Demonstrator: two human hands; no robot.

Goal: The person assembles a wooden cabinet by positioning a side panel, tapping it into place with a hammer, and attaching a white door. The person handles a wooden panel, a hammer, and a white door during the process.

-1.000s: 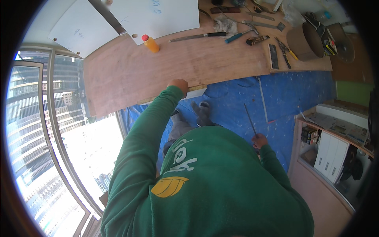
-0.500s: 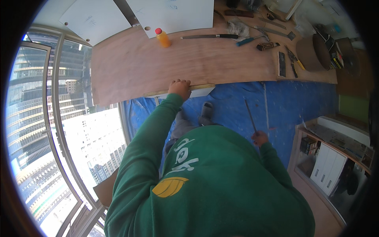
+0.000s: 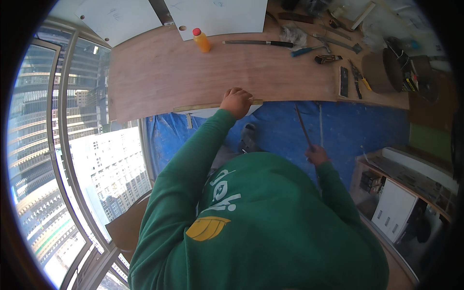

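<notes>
The left hand [image 3: 237,102] rests on the raw upper edge of a white board [image 3: 207,113], which stands along the near edge of the wooden tabletop [image 3: 159,79], toward that tabletop's left half. Its fingers bend over the board's edge, but I cannot tell how firmly they press or whether they pinch it. The right hand [image 3: 316,155] is closed around 1 end of a long, thin, dark tool [image 3: 303,126]; the tool's free end points toward the tabletop's near edge, to the right of the board.

The step in hand looks like steadying or checking the board's edge, with the tool held off it, so both hands are occupied. A next move with the tool would seem to call for a firm left hold on the board and the tool brought left along the tabletop's near edge, clear of the left fingers.

On the tabletop's far side lie 2 white panels [image 3: 217,17].
</notes>
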